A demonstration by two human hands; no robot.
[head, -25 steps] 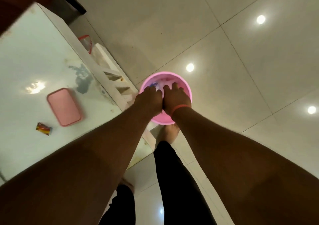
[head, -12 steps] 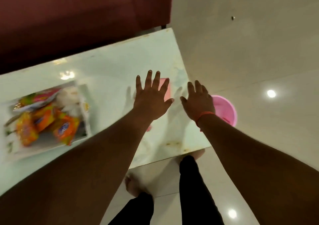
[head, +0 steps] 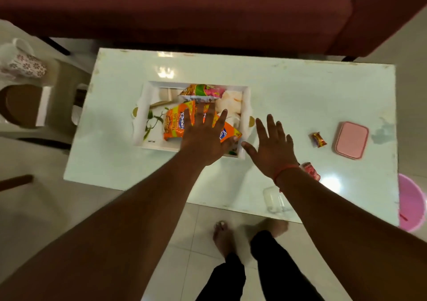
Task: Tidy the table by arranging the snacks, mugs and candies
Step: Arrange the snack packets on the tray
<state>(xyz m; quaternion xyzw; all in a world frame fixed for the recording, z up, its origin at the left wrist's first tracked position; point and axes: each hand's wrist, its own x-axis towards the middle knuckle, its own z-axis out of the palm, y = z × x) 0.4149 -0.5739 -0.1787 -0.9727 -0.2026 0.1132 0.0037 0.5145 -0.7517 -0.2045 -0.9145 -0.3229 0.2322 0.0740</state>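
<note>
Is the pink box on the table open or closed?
Closed. The pink box lies flat on the table with its lid seated all around; no gap shows.

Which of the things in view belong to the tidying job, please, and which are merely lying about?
Job: tray, orange snack packets, wrapped candy, second candy, floral mug, pink box.
Lying about: pink bucket, maroon sofa, stool.

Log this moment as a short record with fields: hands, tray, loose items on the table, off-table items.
left hand: open, fingers spread over the orange snack packets
right hand: open, above the table, holding nothing
tray: white, holds the snack packets
loose on table: two wrapped candies, pink lidded box, clear container
off table: floral mug on a stool at left, pink bucket on floor
</note>
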